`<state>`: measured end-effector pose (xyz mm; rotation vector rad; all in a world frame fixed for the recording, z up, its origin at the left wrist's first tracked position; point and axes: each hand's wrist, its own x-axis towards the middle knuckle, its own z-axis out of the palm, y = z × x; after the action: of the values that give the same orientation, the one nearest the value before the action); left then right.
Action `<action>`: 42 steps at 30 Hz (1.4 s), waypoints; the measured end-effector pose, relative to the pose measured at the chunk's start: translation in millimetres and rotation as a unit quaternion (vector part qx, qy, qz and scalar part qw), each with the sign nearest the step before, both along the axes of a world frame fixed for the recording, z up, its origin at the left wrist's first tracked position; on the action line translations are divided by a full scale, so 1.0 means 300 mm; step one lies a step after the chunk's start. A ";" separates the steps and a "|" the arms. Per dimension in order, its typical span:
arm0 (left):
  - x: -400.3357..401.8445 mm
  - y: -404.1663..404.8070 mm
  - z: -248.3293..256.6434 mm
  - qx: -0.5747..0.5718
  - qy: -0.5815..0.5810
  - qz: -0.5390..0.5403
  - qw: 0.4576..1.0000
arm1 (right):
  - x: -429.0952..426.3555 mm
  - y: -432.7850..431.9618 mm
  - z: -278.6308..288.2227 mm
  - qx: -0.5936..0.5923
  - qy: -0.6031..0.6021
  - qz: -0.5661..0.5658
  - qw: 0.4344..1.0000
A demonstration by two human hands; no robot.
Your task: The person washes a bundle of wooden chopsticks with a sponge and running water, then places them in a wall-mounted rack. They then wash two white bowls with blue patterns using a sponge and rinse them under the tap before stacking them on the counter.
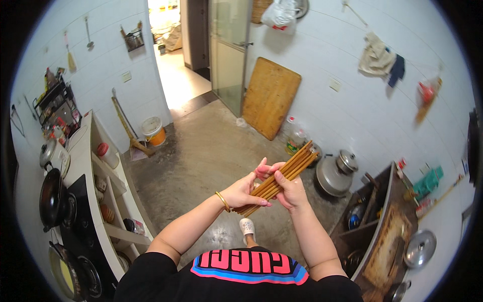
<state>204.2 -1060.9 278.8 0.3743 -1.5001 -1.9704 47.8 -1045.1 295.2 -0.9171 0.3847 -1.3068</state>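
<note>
A bundle of brown chopsticks (277,181) lies slantwise across both my hands, in front of my body and above the floor. My left hand (249,192), with a gold bangle at the wrist, holds the lower left part of the bundle, its thumb lying over the sticks. Higher up, my right hand (290,187) grips the bundle with the thumb on top and the fingers behind it. The skin of the right hand looks wet. The fingers behind the bundle are partly hidden.
On the left a counter (96,181) carries a black wok (53,200) and a gas stove (81,226). A wooden board (271,98) leans on the far wall near a steamer pot (334,175). At right stands a cabinet (386,211) with a cutting board (388,245).
</note>
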 end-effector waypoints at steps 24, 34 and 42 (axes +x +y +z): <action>1.265 -1.159 -0.131 -0.085 -0.092 0.444 0.887 | 1.389 -1.494 -0.020 -0.164 0.168 0.357 0.904; 1.717 -1.651 -0.036 -0.093 -0.142 0.379 0.909 | 1.871 -1.920 0.039 -0.076 0.096 0.291 0.949; 1.987 -2.018 -0.106 -0.110 -0.167 0.454 0.868 | 2.153 -2.335 0.046 -0.078 0.064 0.326 0.940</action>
<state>800.2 -1666.2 247.1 1.1265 -1.3456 -1.0029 693.6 -1745.5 308.9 -1.1439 0.0553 -0.6726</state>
